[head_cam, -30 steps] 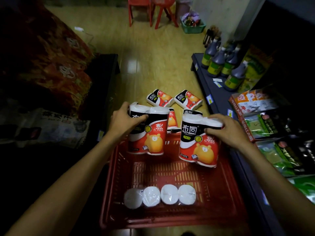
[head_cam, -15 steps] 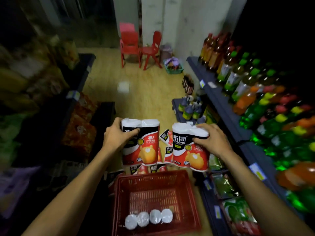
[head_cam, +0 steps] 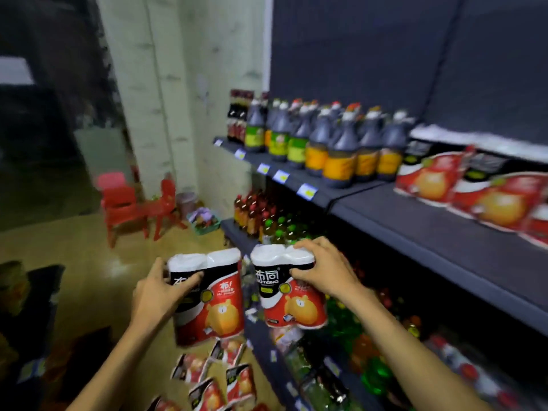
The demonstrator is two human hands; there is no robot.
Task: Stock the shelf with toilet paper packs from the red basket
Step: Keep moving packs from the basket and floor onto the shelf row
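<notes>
I hold two red, black and white toilet paper packs upright at chest height. My left hand [head_cam: 158,292] grips the left pack [head_cam: 213,304] by its upper side. My right hand [head_cam: 324,269] clasps the top of the right pack [head_cam: 289,295]. Both packs hang in the aisle, left of the dark shelf [head_cam: 415,229]. On that shelf, at the far right, several stocked packs [head_cam: 474,191] of the same kind lie in a row. More loose packs [head_cam: 219,378] lie on the floor below my hands. The red basket is out of view.
Dark sauce jugs [head_cam: 326,143] fill the left part of the same shelf, with bare shelf board between them and the stocked packs. Drink bottles [head_cam: 267,218] crowd the lower shelves. Red plastic chairs [head_cam: 130,206] and a small green basket [head_cam: 204,221] stand down the aisle.
My view has swung up and to the right, from the basket to the shelf. Both hands have lifted their packs higher, and the basket has dropped out of sight.
</notes>
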